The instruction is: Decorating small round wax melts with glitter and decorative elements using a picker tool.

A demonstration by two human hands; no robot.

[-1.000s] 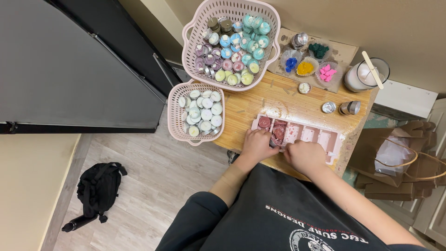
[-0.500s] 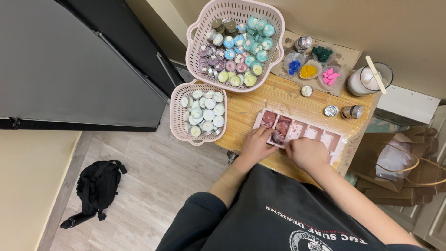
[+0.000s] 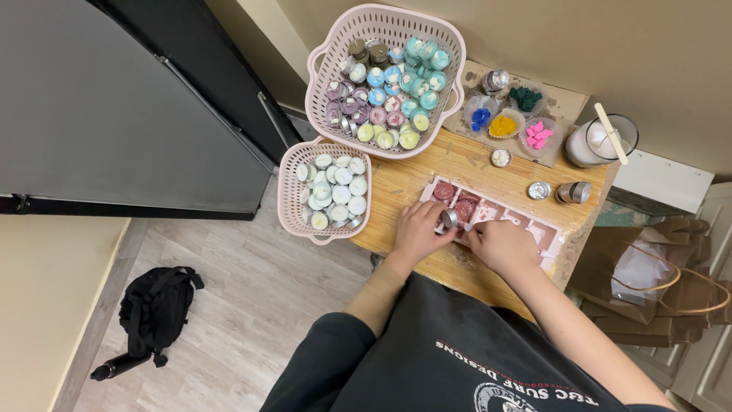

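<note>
My left hand [image 3: 415,229] is curled closed around a small round metal tin [image 3: 451,218], holding it at the near edge of the pink mould tray [image 3: 534,226]. My right hand [image 3: 499,244] rests just beside it, fingers bent down onto the tray's middle cells; whether they pinch anything I cannot tell. The tray lies on the wooden worktop [image 3: 457,164], under both hands. Left of my left hand sits a small pink basket [image 3: 287,194] of pale round tins. Beyond my hands stands a large pink basket [image 3: 320,65] of coloured tins. Past my right hand lie two loose silver tins [image 3: 539,190] and a glass jar [image 3: 591,141] with a wooden stick.
</note>
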